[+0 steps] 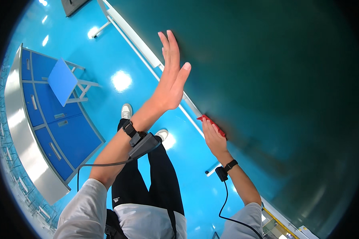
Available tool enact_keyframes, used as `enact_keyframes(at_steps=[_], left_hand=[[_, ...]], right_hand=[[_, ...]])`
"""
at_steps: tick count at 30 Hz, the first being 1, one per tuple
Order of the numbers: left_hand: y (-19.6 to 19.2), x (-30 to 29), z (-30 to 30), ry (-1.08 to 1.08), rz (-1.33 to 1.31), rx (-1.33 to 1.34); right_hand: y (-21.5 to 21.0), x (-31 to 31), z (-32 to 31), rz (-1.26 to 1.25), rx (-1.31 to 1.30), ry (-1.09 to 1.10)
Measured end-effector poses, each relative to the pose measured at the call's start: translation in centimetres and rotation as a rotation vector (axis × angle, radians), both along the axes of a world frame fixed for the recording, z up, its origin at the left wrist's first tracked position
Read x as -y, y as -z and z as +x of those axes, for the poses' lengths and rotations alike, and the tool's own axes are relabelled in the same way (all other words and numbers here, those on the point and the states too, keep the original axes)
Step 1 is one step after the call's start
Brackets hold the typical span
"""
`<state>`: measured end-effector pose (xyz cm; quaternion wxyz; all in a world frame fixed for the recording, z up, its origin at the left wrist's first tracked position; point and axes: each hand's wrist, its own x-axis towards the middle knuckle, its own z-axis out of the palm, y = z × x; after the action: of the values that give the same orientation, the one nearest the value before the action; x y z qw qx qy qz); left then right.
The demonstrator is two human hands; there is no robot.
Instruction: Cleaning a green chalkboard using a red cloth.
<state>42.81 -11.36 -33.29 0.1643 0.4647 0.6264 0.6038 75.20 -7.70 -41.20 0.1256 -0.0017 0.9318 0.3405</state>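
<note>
My left hand (170, 75) is raised with flat, straight fingers, its tips near the pale edge (136, 42) of a dark green table (267, 79); it holds nothing. My right hand (212, 137) rests at the same table edge, lower down, pressing on a small red flat thing (208, 119), perhaps a cloth, that lies on the green top. A black wrist device with a cable sits on each forearm (141, 142). My legs in black trousers and white shoes (126, 111) stand on the blue floor.
A blue cabinet (52, 131) with drawers and a grey top stands at the left. A blue stool (64, 81) with a white frame is beside it. Glossy blue floor (119, 79) lies between cabinet and table.
</note>
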Motion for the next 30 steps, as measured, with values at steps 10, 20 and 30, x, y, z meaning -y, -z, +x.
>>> enact_keyframes(at_steps=[10, 20, 30], left_hand=[[0.8, 1.0, -1.3, -0.048, -0.008, 0.033], [0.1, 0.3, 0.3, -0.071, 0.067, 0.073], [0.5, 1.2, 0.2, 0.0, 0.007, 0.13]], right_hand=[[-21.9, 2.2, 3.3, 0.019, -0.444, 0.162], [-37.1, 2.0, -6.3, 0.521, -1.556, 0.239], [-13.2, 1.0, -3.8, 0.145, -0.437, 0.106]])
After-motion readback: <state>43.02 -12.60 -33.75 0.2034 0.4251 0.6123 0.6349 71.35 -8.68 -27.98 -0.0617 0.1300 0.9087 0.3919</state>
